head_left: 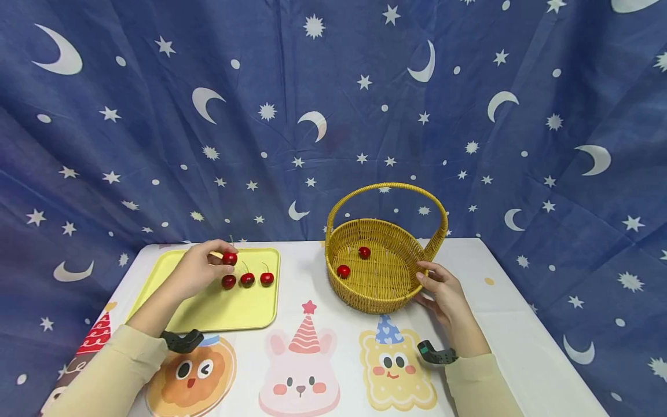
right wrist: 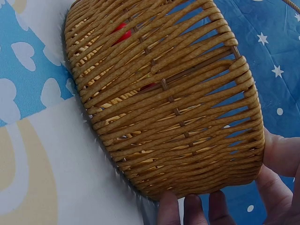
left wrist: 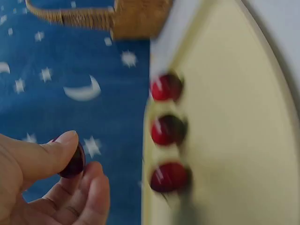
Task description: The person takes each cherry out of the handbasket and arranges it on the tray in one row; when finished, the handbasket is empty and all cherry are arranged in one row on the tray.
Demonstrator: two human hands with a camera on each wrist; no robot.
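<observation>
My left hand [head_left: 200, 269] pinches a dark red cherry [head_left: 230, 258] between thumb and fingers, over the yellow tray [head_left: 224, 313]. In the left wrist view that cherry [left wrist: 74, 164] is partly covered by the thumb. Three more cherries lie in a row on the tray: one [head_left: 228, 282] close under the hand, one [head_left: 247, 280] in the middle, one [head_left: 267, 279] nearest the tray's right edge. My right hand [head_left: 443, 292] grips the right side of a woven basket [head_left: 365, 304], thumb near the rim and fingers against the outer wall. Two cherries, a front one [head_left: 343, 271] and a rear one [head_left: 364, 252], lie inside.
The basket's tall arched handle [head_left: 388, 185] rises above its rim. A white tablecloth [head_left: 307, 272] with cartoon prints covers the table. Behind the table hangs a blue curtain [head_left: 250, 145] with moons and stars. A strip of white cloth separates tray and basket.
</observation>
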